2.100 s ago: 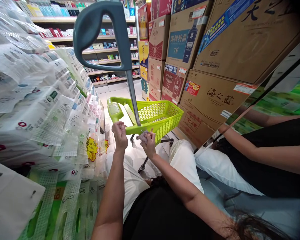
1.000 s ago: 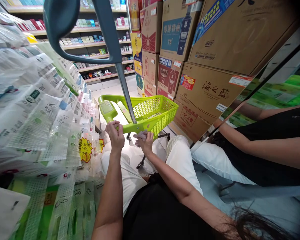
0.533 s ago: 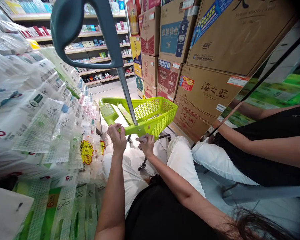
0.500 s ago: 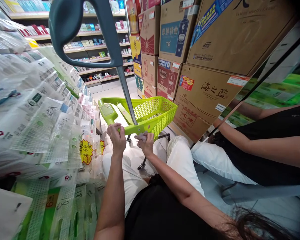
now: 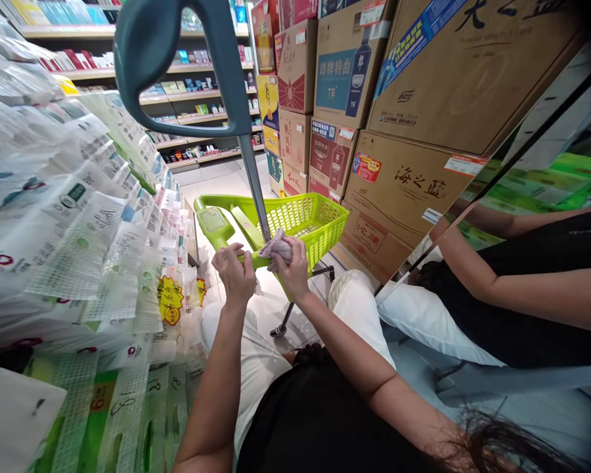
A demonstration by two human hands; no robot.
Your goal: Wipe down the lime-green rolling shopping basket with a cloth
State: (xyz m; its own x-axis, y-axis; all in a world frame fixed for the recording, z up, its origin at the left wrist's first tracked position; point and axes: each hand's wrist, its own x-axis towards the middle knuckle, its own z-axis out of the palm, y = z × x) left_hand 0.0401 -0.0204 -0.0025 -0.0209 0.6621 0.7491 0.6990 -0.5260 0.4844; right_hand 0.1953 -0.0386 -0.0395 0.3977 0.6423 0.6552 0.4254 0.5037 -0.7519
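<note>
A lime-green shopping basket cart [image 5: 332,226] stands in front of my knees, on dark legs with casters. From its near rim rises a metal pole with a dark grey loop handle [image 5: 239,79] on top. My left hand [image 5: 236,274] is closed round the near rim, left of the pole. A crumpled greyish-pink cloth [image 5: 276,248] is in my right hand [image 5: 294,268], pressed onto the rim by the foot of the pole. The fingertips of both hands are partly hidden by the rim and the cloth.
Clear-bagged packs with handwritten prices [image 5: 103,223] slope up close on my left. Stacked cardboard cartons [image 5: 404,164] stand on the right, beside a mirror [image 5: 536,276] reflecting my arms and legs. Behind the basket are shelves of small boxes [image 5: 192,85].
My right hand has moved up with the cloth, from the outer face of the rim to its top by the pole. My left hand has shifted slightly right along the rim.
</note>
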